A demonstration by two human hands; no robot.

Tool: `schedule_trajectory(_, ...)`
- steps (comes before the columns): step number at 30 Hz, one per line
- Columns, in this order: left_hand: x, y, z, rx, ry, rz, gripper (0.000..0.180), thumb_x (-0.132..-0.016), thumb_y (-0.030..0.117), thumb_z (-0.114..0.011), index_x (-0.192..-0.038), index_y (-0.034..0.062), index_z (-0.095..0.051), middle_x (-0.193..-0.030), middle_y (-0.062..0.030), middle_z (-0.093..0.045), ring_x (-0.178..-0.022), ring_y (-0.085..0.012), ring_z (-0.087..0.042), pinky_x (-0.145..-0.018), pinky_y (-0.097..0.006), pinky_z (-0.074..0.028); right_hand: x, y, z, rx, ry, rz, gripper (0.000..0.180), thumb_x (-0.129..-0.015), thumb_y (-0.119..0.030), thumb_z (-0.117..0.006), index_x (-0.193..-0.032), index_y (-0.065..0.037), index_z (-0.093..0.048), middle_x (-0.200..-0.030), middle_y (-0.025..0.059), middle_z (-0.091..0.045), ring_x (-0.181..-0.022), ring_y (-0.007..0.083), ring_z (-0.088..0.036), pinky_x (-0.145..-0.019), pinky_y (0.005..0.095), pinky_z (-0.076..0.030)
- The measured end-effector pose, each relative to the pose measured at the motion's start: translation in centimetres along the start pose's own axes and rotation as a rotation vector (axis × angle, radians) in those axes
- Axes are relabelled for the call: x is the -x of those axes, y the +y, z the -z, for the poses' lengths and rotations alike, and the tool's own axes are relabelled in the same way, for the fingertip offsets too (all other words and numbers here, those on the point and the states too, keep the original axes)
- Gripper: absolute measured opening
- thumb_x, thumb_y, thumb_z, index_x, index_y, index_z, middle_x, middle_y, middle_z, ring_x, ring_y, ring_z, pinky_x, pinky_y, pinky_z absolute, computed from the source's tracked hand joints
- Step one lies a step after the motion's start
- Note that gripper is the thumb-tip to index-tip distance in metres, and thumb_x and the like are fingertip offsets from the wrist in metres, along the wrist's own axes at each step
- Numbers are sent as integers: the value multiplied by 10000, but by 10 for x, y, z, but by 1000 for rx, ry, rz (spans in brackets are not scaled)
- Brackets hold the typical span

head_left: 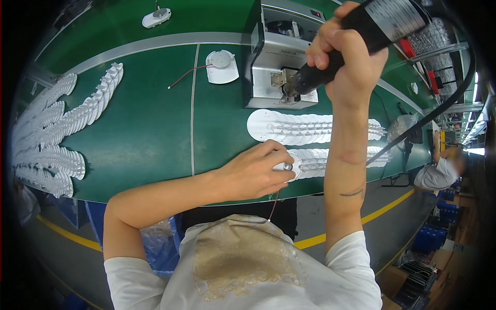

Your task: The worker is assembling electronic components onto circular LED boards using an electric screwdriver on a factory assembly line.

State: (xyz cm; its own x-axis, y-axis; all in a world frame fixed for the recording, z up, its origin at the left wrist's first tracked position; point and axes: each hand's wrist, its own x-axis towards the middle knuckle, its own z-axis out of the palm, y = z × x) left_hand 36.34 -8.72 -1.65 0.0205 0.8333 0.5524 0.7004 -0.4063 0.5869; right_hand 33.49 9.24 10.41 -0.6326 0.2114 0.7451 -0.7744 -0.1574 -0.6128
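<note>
Two hands working: left hand (258,173) fingers closed over small metal part (288,167) on white plate (310,161) at green surface (150,129) near edge. Right hand (349,57) grips black power screwdriver (356,39), tip at grey feeder box (276,62).

Hands: two, the left hand (258,173) nearest the person from the grey machine (276,62), the right hand (346,57) in front of that machine.
Power screwdrivers: one, a black screwdriver (361,36) at the machine's right side.
Grey machines: one, on the green worktop (150,129).
Rows of overlapped white plates beside the machine: two, the upper row (310,126) just below it, the lower row (336,157) below that.
Fanned stacks of white plates (57,129): several, exact number unclear, far left of the machine.
Single white plates with a round part: two, one (222,66) just left of the machine, another (156,17) up-left.
</note>
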Motion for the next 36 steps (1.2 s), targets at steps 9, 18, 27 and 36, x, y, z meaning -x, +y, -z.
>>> schedule_trajectory(9,3,1,-1,-4,23,15,241,-671,127,-720,-896,72,-655,-1009,-62,-543,-985,-256,-495,-814,-331,-466,44,-48,-20,194,215,-181,342,-724,9,-569,-1046,11,-454,-580,74,-489,-395,143,-442,-391,282,-403)
schedule_trajectory(18,2,2,4,6,25,26,270,-650,117,-729,-909,65,-670,-1009,-63,-550,-994,-253,-498,-818,-331,-469,109,-94,-65,396,464,-323,390,-704,-101,-655,-972,-68,-373,-574,23,-418,-423,106,-403,-425,259,-379)
schedule_trajectory(27,1,3,1,12,23,30,257,-657,111,-723,-904,59,-677,-1007,-64,-550,-994,-252,-498,-823,-325,-461,131,-94,-52,354,371,-315,370,-750,-34,-570,-1073,-49,-388,-609,42,-445,-425,134,-442,-456,288,-407)
schedule_trajectory(36,-2,10,7,16,-1,125,405,-656,103,-735,-1033,75,-590,-1014,-76,-542,-983,-272,-514,-825,-356,-452,134,-100,-61,358,340,-340,328,-734,-31,-668,-945,-48,-418,-628,48,-496,-540,152,-484,-546,286,-434)
